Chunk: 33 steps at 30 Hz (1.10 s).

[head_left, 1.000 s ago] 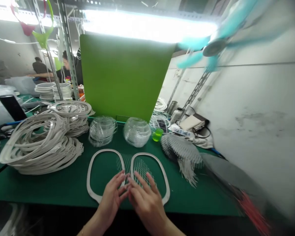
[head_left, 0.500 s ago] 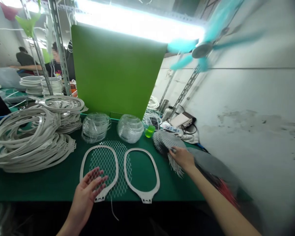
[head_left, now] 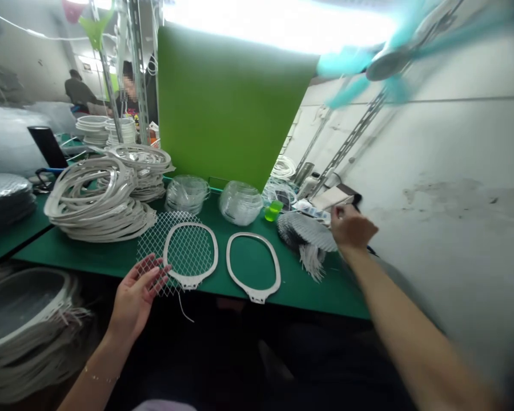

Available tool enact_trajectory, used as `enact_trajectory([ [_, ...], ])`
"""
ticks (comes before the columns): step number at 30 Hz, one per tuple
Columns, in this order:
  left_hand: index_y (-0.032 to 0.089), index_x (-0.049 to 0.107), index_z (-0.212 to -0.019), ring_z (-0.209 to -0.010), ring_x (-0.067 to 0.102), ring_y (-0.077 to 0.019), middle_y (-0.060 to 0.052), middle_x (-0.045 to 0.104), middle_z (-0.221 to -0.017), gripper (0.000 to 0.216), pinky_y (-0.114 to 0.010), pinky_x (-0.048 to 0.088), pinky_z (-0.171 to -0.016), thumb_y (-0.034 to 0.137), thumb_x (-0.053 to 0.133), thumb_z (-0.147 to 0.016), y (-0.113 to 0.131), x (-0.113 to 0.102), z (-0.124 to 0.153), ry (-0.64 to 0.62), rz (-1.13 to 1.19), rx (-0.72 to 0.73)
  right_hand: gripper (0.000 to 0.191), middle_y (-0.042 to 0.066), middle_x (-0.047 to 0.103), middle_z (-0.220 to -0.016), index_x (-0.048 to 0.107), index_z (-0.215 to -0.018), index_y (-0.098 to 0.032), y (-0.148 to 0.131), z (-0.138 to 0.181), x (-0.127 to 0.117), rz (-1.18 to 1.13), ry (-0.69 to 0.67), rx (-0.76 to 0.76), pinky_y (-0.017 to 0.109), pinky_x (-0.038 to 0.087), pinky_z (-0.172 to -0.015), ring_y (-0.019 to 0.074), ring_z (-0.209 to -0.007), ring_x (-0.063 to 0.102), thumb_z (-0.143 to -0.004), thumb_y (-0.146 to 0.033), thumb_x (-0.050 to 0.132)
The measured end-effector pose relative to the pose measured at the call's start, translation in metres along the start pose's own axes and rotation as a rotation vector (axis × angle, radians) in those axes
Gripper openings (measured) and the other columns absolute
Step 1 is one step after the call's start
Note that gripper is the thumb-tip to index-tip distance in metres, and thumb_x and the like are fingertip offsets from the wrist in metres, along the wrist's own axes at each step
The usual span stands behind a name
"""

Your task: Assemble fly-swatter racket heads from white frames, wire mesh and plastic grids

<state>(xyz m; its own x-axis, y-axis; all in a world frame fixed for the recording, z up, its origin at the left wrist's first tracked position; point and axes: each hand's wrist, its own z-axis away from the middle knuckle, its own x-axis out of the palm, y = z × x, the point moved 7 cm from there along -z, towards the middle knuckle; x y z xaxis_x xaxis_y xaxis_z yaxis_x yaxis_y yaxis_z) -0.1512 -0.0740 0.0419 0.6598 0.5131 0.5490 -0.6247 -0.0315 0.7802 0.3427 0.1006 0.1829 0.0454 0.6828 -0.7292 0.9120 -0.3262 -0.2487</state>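
Note:
My left hand [head_left: 139, 291] is at the lower left edge of a white diamond-mesh net [head_left: 152, 242], its fingers spread and touching the strands. The net lies partly under a white oval frame [head_left: 216, 251] with a small tab at its bottom. A second such frame [head_left: 277, 268] lies to its right, with bare green tabletop inside it. My right hand [head_left: 353, 228] is raised at the right edge of a pile of grey mesh nets [head_left: 308, 228] with white loose strands. Its fingers are closed and smeared by motion; what they hold cannot be made out.
A tall heap of white frames [head_left: 107, 220] stands at the left of the green table [head_left: 214, 294]. Two bundles of clear plastic rings [head_left: 240, 202] and a green cup [head_left: 273, 210] sit behind. More netted frames [head_left: 29, 342] are stacked low left. A fan [head_left: 388, 64] spins above right.
My right hand has risen and moved right from the pile of nets. The mesh net has shifted left relative to the frames, along with my left hand. The view has turned left.

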Motion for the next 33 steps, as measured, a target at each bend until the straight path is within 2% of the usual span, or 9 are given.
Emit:
enact_trajectory([
  [3,0.016,0.072,-0.102,-0.091,0.076,-0.0214,-0.006,0.075,-0.1,0.027,-0.023,0.064,-0.072,-0.001,0.062,-0.082,0.008,-0.014,0.011,0.039,0.016,0.028,0.025,0.015,0.073,-0.099,0.068,-0.097,-0.015,0.007,0.029,-0.012,-0.674,0.088,0.281,0.038,0.055,-0.077,0.0285,-0.094,0.07,-0.081,-0.035,0.067],
  [7,0.016,0.072,-0.1,-0.088,0.077,-0.02,-0.005,0.075,-0.097,0.028,-0.021,0.063,-0.069,-0.002,0.06,-0.083,0.014,-0.023,0.017,0.064,0.054,0.041,0.031,0.009,0.075,-0.088,0.062,-0.081,-0.018,-0.009,0.109,0.024,-1.201,-0.241,0.554,0.03,0.058,-0.053,0.0208,-0.066,0.072,-0.066,-0.04,0.077],
  [12,0.016,0.072,-0.099,-0.087,0.076,-0.0188,-0.004,0.075,-0.098,0.028,-0.021,0.062,-0.066,-0.002,0.059,-0.083,0.019,-0.012,0.01,0.068,0.067,0.052,0.04,0.012,0.076,-0.081,0.064,-0.072,-0.017,-0.02,0.186,0.055,-1.292,-0.432,0.672,0.031,0.059,-0.049,0.0242,-0.063,0.073,-0.053,-0.047,0.084],
  [15,0.016,0.071,-0.101,-0.087,0.076,-0.0195,-0.005,0.075,-0.101,0.028,-0.022,0.062,-0.066,-0.001,0.06,-0.082,0.019,-0.002,-0.003,0.06,0.048,0.037,0.047,0.014,0.076,-0.085,0.065,-0.077,-0.016,-0.012,0.193,0.044,-1.262,-0.325,0.671,0.036,0.061,-0.058,0.0253,-0.064,0.073,-0.055,-0.053,0.083],
  [19,0.016,0.071,-0.103,-0.088,0.076,-0.0197,-0.006,0.075,-0.102,0.029,-0.021,0.062,-0.067,0.0,0.063,-0.08,0.017,0.007,-0.024,0.05,0.03,0.011,0.036,0.013,0.077,-0.097,0.071,-0.089,-0.02,-0.015,0.18,-0.011,-0.771,-0.031,0.215,0.045,0.058,-0.084,0.0286,-0.084,0.074,-0.079,-0.055,0.07],
  [23,0.016,0.07,-0.106,-0.09,0.076,-0.02,-0.006,0.074,-0.105,0.03,-0.022,0.062,-0.067,0.002,0.065,-0.08,0.012,0.01,-0.04,0.049,0.0,-0.038,0.028,0.008,0.076,-0.109,0.075,-0.095,-0.027,-0.051,0.196,-0.004,-0.395,-0.347,-0.27,0.051,0.049,-0.098,0.0331,-0.107,0.068,-0.091,-0.048,0.057],
  [26,0.016,0.069,-0.109,-0.089,0.076,-0.0201,-0.007,0.074,-0.105,0.033,-0.022,0.061,-0.067,0.003,0.065,-0.079,0.008,0.012,-0.049,0.072,-0.022,-0.078,0.046,0.01,0.075,-0.111,0.076,-0.1,-0.028,-0.059,0.21,0.01,-0.386,-0.538,-0.408,0.059,0.048,-0.096,0.0404,-0.11,0.065,-0.074,-0.066,0.068],
  [29,0.017,0.068,-0.111,-0.09,0.075,-0.021,-0.007,0.073,-0.106,0.035,-0.023,0.061,-0.066,0.005,0.067,-0.079,0.003,0.018,-0.056,0.078,-0.039,-0.112,0.065,0.01,0.073,-0.115,0.074,-0.11,-0.031,-0.067,0.212,0.012,-0.553,-0.663,-0.263,0.051,0.056,-0.081,0.0389,-0.105,0.066,-0.059,-0.071,0.077],
  [33,0.018,0.068,-0.112,-0.093,0.074,-0.0234,-0.007,0.071,-0.11,0.037,-0.024,0.06,-0.066,0.012,0.074,-0.076,-0.011,0.032,-0.061,0.008,-0.046,-0.166,0.062,0.01,0.07,-0.123,0.064,-0.13,-0.03,-0.123,0.226,0.024,-0.922,-0.955,0.223,0.033,0.053,-0.054,0.0236,-0.076,0.069,-0.077,-0.063,0.068],
])
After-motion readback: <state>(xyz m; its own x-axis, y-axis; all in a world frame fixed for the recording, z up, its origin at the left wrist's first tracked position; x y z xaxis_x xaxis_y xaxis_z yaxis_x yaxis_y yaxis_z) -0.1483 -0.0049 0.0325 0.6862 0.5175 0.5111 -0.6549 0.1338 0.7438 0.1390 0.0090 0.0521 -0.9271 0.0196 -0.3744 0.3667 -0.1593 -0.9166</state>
